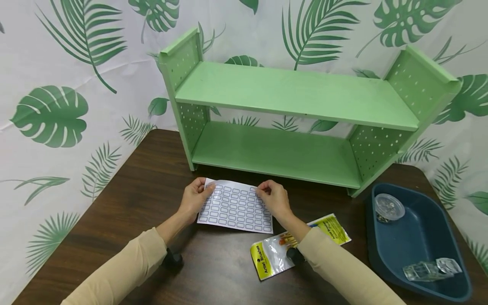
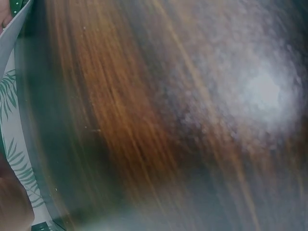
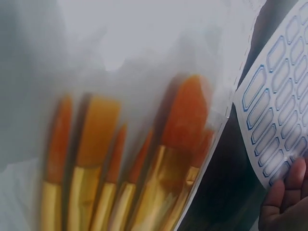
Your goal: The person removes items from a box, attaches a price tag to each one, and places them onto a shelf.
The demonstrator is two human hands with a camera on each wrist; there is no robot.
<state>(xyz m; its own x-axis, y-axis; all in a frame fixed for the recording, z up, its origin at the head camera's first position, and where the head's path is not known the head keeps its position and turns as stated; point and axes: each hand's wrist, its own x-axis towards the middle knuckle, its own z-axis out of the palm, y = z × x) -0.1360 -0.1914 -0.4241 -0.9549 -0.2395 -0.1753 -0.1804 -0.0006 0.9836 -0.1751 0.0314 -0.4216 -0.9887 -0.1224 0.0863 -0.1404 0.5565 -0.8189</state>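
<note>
A white sheet of blue-outlined sticker labels [image 1: 236, 207] is stretched between both hands, tilted above the dark table. My left hand [image 1: 195, 195] pinches its upper left corner, thumb on the printed face. At the upper right edge, my right hand [image 1: 275, 199] pinches it between thumb and fingers. Under the right forearm lies a clear and yellow pack of artist brushes [image 1: 263, 258]. Orange bristles and gold ferrules of the paintbrushes [image 3: 185, 115] show close up in the right wrist view. The left wrist view holds mostly glossy tabletop [image 2: 144, 120].
A green two-tier shelf [image 1: 274, 148] stands at the back of the table. To the right sits a dark blue bin [image 1: 419, 224], with a round clear-lidded container [image 1: 389, 206] and a small clear glass-like item [image 1: 428, 270] inside. A leaf-print cloth [image 1: 87, 140] hangs behind.
</note>
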